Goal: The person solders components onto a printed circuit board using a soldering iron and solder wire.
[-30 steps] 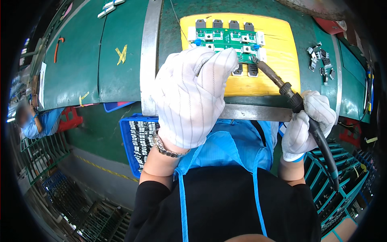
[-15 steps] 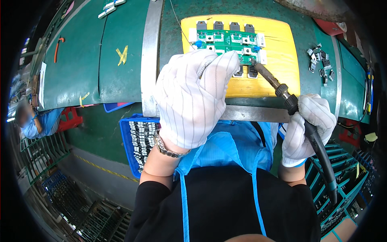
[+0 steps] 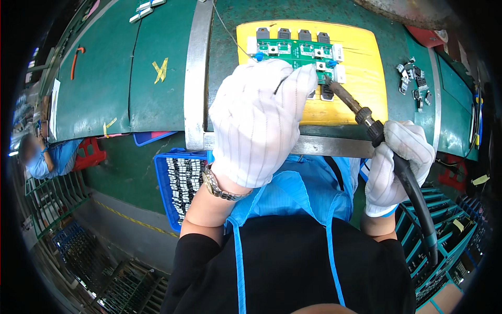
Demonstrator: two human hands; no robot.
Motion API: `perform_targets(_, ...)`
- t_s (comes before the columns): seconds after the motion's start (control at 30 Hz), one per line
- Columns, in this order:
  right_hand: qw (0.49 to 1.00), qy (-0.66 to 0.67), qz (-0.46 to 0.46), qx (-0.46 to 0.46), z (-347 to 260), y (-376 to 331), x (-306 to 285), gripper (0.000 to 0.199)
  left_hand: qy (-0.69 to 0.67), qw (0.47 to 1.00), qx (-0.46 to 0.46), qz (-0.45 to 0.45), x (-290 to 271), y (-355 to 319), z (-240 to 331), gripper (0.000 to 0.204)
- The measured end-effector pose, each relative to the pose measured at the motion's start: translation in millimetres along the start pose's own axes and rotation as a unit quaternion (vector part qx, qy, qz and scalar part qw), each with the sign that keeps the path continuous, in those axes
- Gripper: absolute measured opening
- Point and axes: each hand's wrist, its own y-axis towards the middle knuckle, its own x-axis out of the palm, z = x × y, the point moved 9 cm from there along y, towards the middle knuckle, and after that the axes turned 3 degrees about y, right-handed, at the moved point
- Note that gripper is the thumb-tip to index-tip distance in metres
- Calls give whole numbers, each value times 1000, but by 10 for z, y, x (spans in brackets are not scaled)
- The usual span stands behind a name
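My right hand (image 3: 400,162), in a white striped glove, is closed round the black handle of a soldering iron (image 3: 361,111). The iron's tip touches the near right edge of a green circuit board (image 3: 298,58). Over the board's near left part, my left hand (image 3: 259,118), gloved alike, has its thumb and fingers pinched together close to the tip. A thin solder wire (image 3: 226,25) comes down from above and disappears behind this hand. Black flat-tabbed components (image 3: 304,35) stick out along the board's far and near edges; blue discs and white blocks sit at its ends.
The board lies on a yellow pad (image 3: 361,52) on the green bench. Loose black components (image 3: 413,78) lie right of it. A blue bin (image 3: 168,193) full of small parts stands below the bench edge, left of me. A person (image 3: 44,159) sits far left.
My left hand has shifted slightly right, its pinched fingers closer to the iron's tip. The right hand and soldering iron have hardly moved.
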Motion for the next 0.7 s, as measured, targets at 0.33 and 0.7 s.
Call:
perform_targets(0.33, 996, 51, 72, -16, -3, 11, -126, 22, -41, 999, -22, 4, -85, 34, 8, 30)
perform_targets(0.7, 999, 27, 18, -13, -30, -20, -10, 24, -25, 1000, -5, -3, -5, 31, 59, 23)
